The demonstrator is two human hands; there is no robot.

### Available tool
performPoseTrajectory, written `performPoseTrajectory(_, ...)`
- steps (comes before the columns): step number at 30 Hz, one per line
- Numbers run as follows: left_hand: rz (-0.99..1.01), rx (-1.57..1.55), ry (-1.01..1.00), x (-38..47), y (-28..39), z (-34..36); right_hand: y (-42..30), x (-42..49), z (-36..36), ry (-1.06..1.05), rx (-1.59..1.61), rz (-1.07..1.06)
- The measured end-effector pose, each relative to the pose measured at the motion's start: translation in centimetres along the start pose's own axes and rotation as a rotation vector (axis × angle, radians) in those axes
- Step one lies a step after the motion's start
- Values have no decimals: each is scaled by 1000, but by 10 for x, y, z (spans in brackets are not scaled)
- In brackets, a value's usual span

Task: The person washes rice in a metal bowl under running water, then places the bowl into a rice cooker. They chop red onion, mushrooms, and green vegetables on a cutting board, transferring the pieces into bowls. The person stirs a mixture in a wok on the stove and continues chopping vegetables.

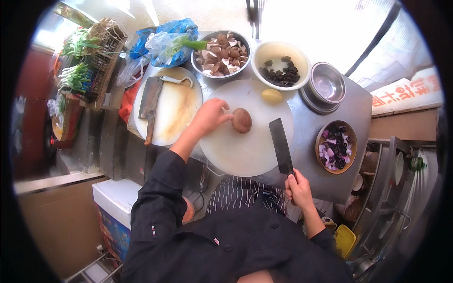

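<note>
A brown mushroom cap (pixel 241 120) lies on a round white cutting board (pixel 230 155). Just to its left is my left hand (pixel 211 116), fingers apart and curved, the fingertips at or close to the cap's edge; whether they touch cannot be told. My right hand (pixel 298 187) grips the handle of a dark-bladed cleaver (pixel 280 145), its blade over the board's right edge. A yellow oval item, perhaps a potato (pixel 272 96), rests near the board's upper right edge. Behind the board, a metal bowl (pixel 194 66) holds cut mushroom pieces (pixel 224 53).
A second board (pixel 177 116) at left bears another cleaver (pixel 152 99) and a white-handled peeler (pixel 173 80). Around the metal table (pixel 304 116) stand a cream basin (pixel 260 53) of dark fungus, stacked metal bowls (pixel 327 83), a brown bowl (pixel 318 155) of cut purple onion, and plastic bags (pixel 170 46).
</note>
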State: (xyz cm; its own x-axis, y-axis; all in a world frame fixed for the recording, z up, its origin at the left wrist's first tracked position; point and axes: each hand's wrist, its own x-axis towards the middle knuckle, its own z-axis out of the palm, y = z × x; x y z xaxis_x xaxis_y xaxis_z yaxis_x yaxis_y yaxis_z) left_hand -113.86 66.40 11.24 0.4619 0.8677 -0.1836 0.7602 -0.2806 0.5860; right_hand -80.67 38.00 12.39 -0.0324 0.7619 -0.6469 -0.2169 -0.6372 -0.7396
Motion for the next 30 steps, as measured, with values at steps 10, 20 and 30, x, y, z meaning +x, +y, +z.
performPoseTrajectory(10, 167, 57, 400, -40, 56, 59, -28, 26, -17, -9, -348, -113)
performPoseTrajectory(20, 55, -107, 319, -65, 75, 67, -32, 39, 31, 27, -463, -158)
performPoseTrajectory(30, 8, -11, 66, -61, 85, 56, -50, 26, 47, 28, -586, -246)
